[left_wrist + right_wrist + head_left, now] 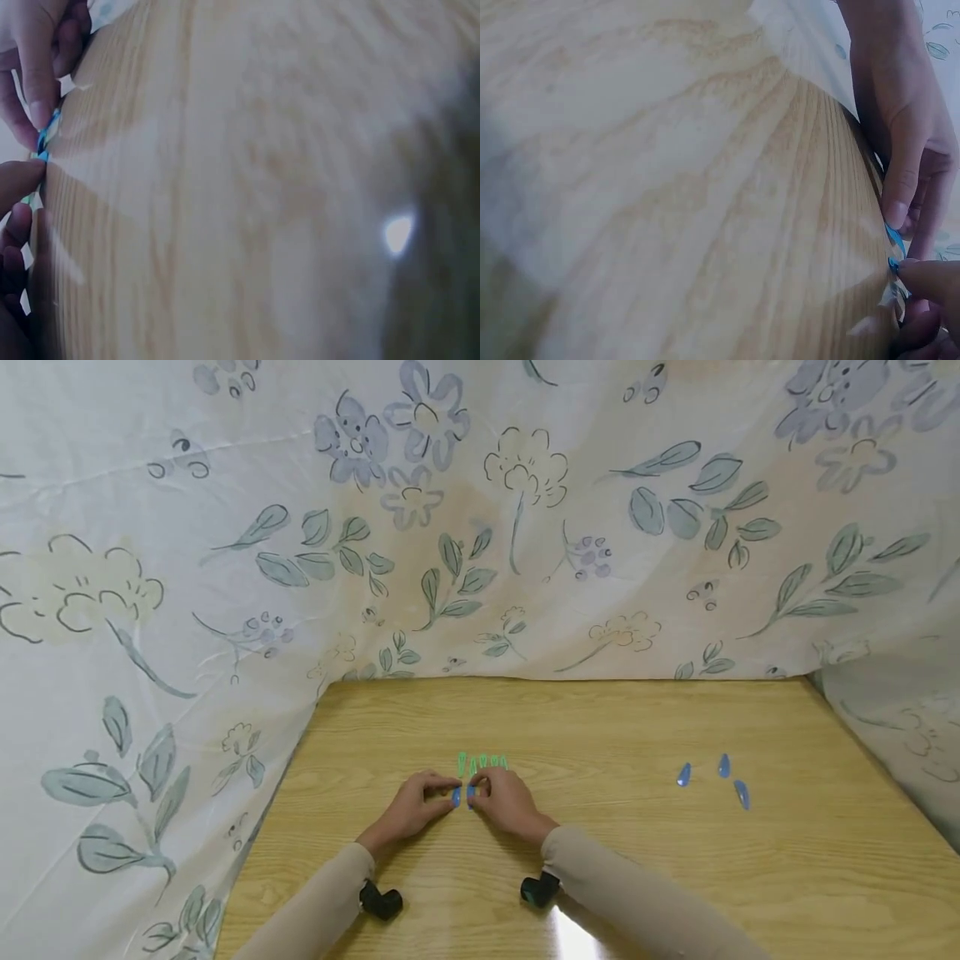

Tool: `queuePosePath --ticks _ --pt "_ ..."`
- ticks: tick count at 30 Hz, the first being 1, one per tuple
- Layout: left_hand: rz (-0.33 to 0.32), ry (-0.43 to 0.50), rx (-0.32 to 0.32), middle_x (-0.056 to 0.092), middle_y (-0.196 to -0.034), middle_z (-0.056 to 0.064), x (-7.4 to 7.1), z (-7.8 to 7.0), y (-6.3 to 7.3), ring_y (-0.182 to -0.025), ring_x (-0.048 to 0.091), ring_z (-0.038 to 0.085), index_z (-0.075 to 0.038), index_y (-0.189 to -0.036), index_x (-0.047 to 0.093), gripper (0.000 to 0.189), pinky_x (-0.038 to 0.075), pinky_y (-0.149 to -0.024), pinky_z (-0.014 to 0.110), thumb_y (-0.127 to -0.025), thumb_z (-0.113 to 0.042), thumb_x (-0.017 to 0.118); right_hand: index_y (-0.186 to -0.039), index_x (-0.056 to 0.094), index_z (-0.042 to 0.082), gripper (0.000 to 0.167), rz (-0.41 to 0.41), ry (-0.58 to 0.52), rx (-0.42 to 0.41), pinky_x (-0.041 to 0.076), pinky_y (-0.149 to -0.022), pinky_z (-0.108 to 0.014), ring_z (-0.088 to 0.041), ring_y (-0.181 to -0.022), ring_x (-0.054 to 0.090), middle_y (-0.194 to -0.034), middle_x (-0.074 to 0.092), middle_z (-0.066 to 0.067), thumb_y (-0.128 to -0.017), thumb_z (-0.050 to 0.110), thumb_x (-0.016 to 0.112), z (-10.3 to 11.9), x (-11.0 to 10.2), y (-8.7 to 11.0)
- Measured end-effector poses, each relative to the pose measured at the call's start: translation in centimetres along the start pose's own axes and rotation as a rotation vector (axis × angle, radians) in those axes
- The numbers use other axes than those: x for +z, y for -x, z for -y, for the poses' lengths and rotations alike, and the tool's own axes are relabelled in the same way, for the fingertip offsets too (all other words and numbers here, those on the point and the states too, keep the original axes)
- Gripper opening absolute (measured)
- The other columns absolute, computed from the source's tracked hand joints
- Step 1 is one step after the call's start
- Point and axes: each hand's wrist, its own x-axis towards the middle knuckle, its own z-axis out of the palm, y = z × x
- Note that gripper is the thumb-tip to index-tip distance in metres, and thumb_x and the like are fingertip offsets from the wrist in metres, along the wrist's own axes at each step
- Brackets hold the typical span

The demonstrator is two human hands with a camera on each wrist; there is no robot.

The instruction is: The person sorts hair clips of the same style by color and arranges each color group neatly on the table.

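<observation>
My left hand (408,803) pinches a small blue teardrop-shaped piece (456,797) between thumb and fingers, low over the wooden table. Just to its right, my right hand (512,803) pinches a second blue teardrop piece (471,797), and the two pieces stand close side by side. Thumbs and fingertips cover part of both. Right beyond the fingers, several green teardrop pieces (462,763) lie in a short row, some partly hidden by the right hand. In the right wrist view, the left thumb (901,196) presses against bright blue.
Three more blue teardrop pieces (724,766) lie apart to the right on the table (600,727). A floral cloth (480,568) hangs along the back and both sides. Each sleeve cuff carries a black wrist camera (382,902). Light glares off the table's near part.
</observation>
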Motion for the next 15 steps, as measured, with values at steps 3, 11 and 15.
queuePosePath --ticks 3,11,15 --pt "-0.008 0.007 -0.007 0.066 -0.112 0.004 -0.03 -0.02 -0.08 -0.101 0.060 0.022 -0.007 -0.124 0.071 0.030 0.049 -0.089 0.039 -0.094 -0.013 0.072 -0.110 0.070 0.001 0.022 0.006 -0.019 0.005 0.034 -0.045 -0.020 -0.005 -0.047 0.044 -0.059 0.054 0.007 -0.092 0.013 0.074 -0.09 -0.13 -0.07" --pt "-0.002 -0.004 -0.011 0.066 -0.111 0.002 -0.01 0.21 -0.14 -0.101 0.059 0.022 -0.008 -0.124 0.071 0.031 0.049 -0.089 0.039 -0.094 -0.015 0.072 -0.112 0.070 -0.002 0.023 -0.019 -0.099 -0.017 0.039 -0.049 -0.022 -0.006 -0.051 0.047 -0.065 0.057 0.006 -0.091 0.009 0.072 -0.14 -0.55 0.28" --pt "-0.005 0.008 -0.009 0.066 -0.113 0.005 0.08 0.32 -0.15 -0.102 0.059 0.024 -0.006 -0.124 0.071 0.031 0.049 -0.090 0.043 -0.094 -0.012 0.072 -0.116 0.068 -0.005 0.027 -0.035 -0.186 -0.016 0.042 -0.052 -0.023 -0.007 -0.054 0.050 -0.072 0.062 0.003 -0.092 0.008 0.069 -0.23 -0.91 0.56"
